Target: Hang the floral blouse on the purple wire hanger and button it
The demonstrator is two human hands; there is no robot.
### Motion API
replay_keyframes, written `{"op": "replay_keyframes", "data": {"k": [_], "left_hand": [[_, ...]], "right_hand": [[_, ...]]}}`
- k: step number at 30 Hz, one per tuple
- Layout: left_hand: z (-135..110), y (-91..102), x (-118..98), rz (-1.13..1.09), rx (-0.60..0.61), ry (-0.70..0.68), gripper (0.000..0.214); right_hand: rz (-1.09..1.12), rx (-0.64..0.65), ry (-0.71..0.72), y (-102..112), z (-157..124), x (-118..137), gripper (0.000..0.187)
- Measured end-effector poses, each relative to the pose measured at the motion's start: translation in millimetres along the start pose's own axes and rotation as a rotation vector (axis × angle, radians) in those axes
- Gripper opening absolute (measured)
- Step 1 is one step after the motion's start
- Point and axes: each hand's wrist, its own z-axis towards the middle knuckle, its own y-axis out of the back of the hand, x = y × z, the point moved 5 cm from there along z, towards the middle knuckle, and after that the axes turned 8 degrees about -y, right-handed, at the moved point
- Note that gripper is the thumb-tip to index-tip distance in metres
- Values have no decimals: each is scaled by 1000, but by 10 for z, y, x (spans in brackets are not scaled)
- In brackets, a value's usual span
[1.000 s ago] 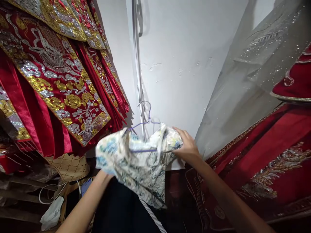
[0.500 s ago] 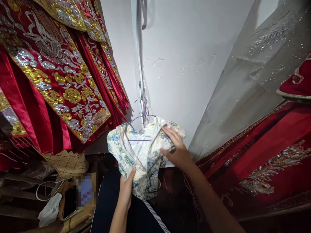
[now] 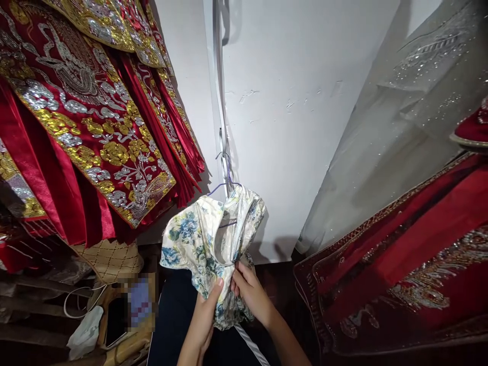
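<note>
A short-sleeved floral top (image 3: 186, 231), white with blue and yellow-green flowers, hangs on a thin purple wire hanger (image 3: 219, 188) in front of me. My left hand (image 3: 208, 310) grips the front of it low down, thumb on top and fingers behind the cloth. Just to the right, my right hand (image 3: 249, 290) pinches the fabric at the bottom of the V-neck. Its fingertips are partly hidden in the folds. The top is turned so its left sleeve spreads towards me. Below its hem hangs a striped grey-white strap (image 3: 251, 345).
Red garments with gold and silver embroidery (image 3: 114, 147) hang at the left. A red beaded dress (image 3: 381, 264) and a sheer sparkly fabric (image 3: 366, 147) are on the right. A white wall (image 3: 282, 101) stands behind a pale vertical pole (image 3: 218, 76). Lower left, a wooden seat (image 3: 129, 351) holds a phone (image 3: 116, 320).
My right hand has come down from the right shoulder to the neckline's lower point and closed on the cloth. The top has swung round, showing its left sleeve more.
</note>
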Motion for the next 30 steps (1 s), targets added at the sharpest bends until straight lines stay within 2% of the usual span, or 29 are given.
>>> {"op": "replay_keyframes", "data": {"k": [4, 7, 12, 19, 24, 30], "left_hand": [[-21, -1, 21, 34, -3, 63, 72], [-39, -34, 15, 47, 16, 57, 69], [-94, -83, -3, 35, 46, 72, 67], [-139, -37, -133, 48, -51, 146, 73], [-133, -59, -129, 33, -5, 98, 76], [-143, -68, -54, 17, 87, 79, 71]], "right_hand": [[136, 22, -86, 29, -54, -41, 41], [175, -6, -59, 84, -98, -29, 36], [70, 88, 19, 57, -152, 53, 28], [-45, 51, -78, 21, -174, -17, 24], [-38, 65, 74, 9, -216, 44, 23], [-94, 18, 90, 27, -213, 74, 27]]}}
